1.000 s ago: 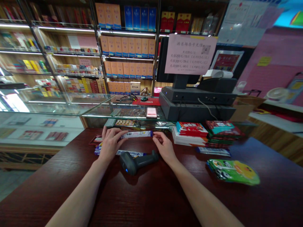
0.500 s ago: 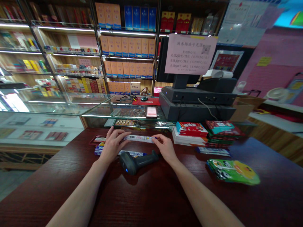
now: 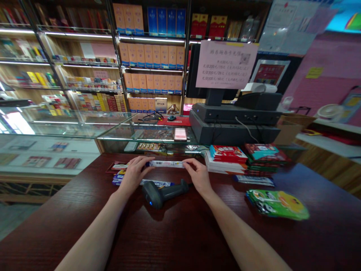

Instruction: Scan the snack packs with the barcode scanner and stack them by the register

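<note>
Both hands hold a long, thin white-and-blue packet (image 3: pixel 166 164) level above the dark wooden counter (image 3: pixel 175 233). My left hand (image 3: pixel 134 174) pinches its left end and my right hand (image 3: pixel 198 174) pinches its right end. Just below them a grey barcode scanner (image 3: pixel 162 192) lies on its side on the counter. Under my left hand sits a small pile of similar flat packets (image 3: pixel 152 183), partly hidden.
Stacks of red and green snack packs (image 3: pixel 245 158) stand to the right, with a green-yellow bag (image 3: pixel 278 204) nearer me. A cash register with monitor and pink sign (image 3: pixel 227 64) sits behind. A glass display case (image 3: pixel 141 135) and stocked shelves (image 3: pixel 152 56) fill the back.
My right hand has closed on the right end of the long packet, which my left hand held alone a second ago. The packet has turned a little and now lies level.
</note>
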Demonstrator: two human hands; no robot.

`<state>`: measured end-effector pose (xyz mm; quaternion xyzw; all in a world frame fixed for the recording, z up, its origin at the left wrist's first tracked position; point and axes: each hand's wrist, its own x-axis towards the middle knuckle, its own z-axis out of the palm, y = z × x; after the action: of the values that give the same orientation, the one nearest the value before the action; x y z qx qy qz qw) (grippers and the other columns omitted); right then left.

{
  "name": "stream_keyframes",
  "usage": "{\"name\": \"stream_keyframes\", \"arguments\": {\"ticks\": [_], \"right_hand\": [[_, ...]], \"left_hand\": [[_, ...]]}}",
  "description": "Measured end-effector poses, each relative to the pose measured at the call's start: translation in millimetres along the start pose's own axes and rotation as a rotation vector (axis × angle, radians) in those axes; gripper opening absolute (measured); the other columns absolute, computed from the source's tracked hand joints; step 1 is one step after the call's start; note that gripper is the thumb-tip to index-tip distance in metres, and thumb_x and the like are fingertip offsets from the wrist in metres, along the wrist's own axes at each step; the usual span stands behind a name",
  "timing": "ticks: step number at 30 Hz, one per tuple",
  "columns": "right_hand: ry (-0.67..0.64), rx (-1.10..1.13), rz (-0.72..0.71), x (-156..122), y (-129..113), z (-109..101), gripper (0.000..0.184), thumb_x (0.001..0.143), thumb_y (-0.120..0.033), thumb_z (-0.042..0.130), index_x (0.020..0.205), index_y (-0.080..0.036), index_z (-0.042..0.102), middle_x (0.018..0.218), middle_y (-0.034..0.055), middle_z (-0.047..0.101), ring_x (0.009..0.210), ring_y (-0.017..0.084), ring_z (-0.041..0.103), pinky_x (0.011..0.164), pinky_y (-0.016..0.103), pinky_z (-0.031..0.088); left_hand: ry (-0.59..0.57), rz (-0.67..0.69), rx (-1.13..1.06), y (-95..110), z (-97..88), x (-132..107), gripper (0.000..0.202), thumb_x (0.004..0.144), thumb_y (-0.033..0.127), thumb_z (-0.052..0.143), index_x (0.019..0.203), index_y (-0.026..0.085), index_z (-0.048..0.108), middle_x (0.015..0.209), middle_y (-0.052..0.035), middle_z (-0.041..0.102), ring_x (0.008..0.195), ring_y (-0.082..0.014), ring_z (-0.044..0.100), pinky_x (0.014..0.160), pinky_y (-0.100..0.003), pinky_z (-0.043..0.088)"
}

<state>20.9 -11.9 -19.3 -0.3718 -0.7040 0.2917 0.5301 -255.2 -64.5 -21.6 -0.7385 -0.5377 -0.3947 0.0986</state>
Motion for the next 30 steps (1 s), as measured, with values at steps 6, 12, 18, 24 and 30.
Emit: {"name": "stream_keyframes", "arguments": {"ticks": [6, 12, 18, 24, 30], "right_hand": [[0.012, -0.035, -0.017, 1.8, 4.8, -1.9, 0.022, 0.089, -0.041, 0.063, 0.097, -0.025, 0.075, 0.099, 0.0041, 0.076, 0.092, 0.023, 0.068, 0.088, 0.035, 0.05], [-0.039, 0.018, 0.008, 3.6, 0.9, -2.1, 0.024, 0.089, -0.045, 0.062, 0.094, -0.024, 0.073, 0.097, 0.0038, 0.076, 0.091, 0.023, 0.068, 0.084, 0.034, 0.051], [-0.129, 0.056, 0.056, 4.3, 4.4, -2.0, 0.022, 0.088, -0.041, 0.062, 0.097, -0.023, 0.07, 0.094, 0.0029, 0.074, 0.086, 0.021, 0.068, 0.081, 0.033, 0.051], [-0.185, 0.085, 0.081, 4.4, 9.9, -0.7, 0.018, 0.084, -0.039, 0.065, 0.094, -0.023, 0.066, 0.106, 0.0047, 0.073, 0.095, 0.022, 0.068, 0.086, 0.035, 0.052], [-0.207, 0.101, 0.113, 4.4, 13.4, -0.9, 0.02, 0.08, -0.04, 0.07, 0.089, -0.023, 0.064, 0.108, 0.0056, 0.073, 0.096, 0.022, 0.069, 0.086, 0.036, 0.054]], "left_hand": [[0.024, 0.003, -0.055, 4.5, -2.7, 3.4, 0.024, 0.095, 0.038, 0.058, 0.112, 0.024, 0.067, 0.1, -0.0048, 0.07, 0.096, -0.0217, 0.064, 0.09, -0.038, 0.049], [0.062, -0.004, -0.056, 5.9, -4.5, 3.6, 0.016, 0.094, 0.034, 0.058, 0.102, 0.023, 0.065, 0.094, -0.0034, 0.071, 0.09, -0.0204, 0.065, 0.099, -0.042, 0.048], [0.054, -0.011, -0.053, 0.5, -2.3, 1.9, 0.013, 0.092, 0.031, 0.054, 0.098, 0.024, 0.063, 0.097, -0.0024, 0.074, 0.094, -0.0202, 0.068, 0.109, -0.047, 0.043], [0.056, 0.032, -0.035, 0.3, -3.5, 1.1, 0.012, 0.093, 0.026, 0.052, 0.099, 0.024, 0.062, 0.1, -0.0025, 0.075, 0.098, -0.0194, 0.069, 0.111, -0.046, 0.041], [-0.025, 0.052, 0.014, 0.3, -4.1, -0.4, 0.017, 0.097, 0.029, 0.048, 0.105, 0.024, 0.061, 0.109, -0.0031, 0.074, 0.105, -0.0199, 0.067, 0.114, -0.046, 0.038]]}}
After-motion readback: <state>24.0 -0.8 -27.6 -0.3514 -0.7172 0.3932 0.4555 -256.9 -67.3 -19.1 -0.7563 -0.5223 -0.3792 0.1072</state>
